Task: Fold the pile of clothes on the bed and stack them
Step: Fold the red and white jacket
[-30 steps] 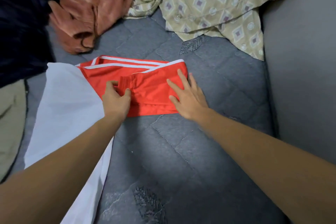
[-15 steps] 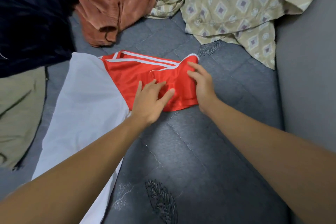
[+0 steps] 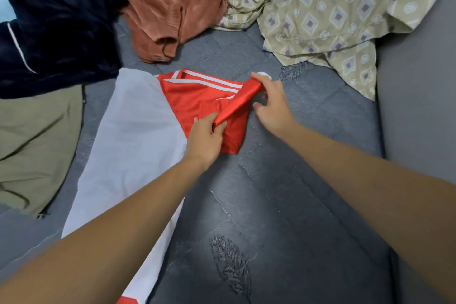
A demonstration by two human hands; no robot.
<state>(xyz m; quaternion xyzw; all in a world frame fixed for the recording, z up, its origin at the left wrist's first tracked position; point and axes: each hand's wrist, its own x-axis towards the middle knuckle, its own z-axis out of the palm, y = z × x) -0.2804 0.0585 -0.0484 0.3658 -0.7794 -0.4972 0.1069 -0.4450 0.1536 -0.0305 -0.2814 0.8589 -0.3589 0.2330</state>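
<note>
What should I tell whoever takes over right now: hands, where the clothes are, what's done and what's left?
Left hand pinches the near end of the red sleeve's raised edge; right hand pinches its far end.
The red-and-white shirt's white body lies flat on the grey bed.
Done: nothing looks fully folded or stacked.
Left: finish this shirt, then fold the navy garment, rust garment, patterned shirt and olive garment, and stack them.

Left arm: bare, reaching forward from lower left; left hand (image 3: 206, 139): fingers and thumb curled, pinching a fold of red cloth
Right arm: bare, extended from lower right; right hand (image 3: 270, 101): thumb and fingers pinching the cloth's far corner
</note>
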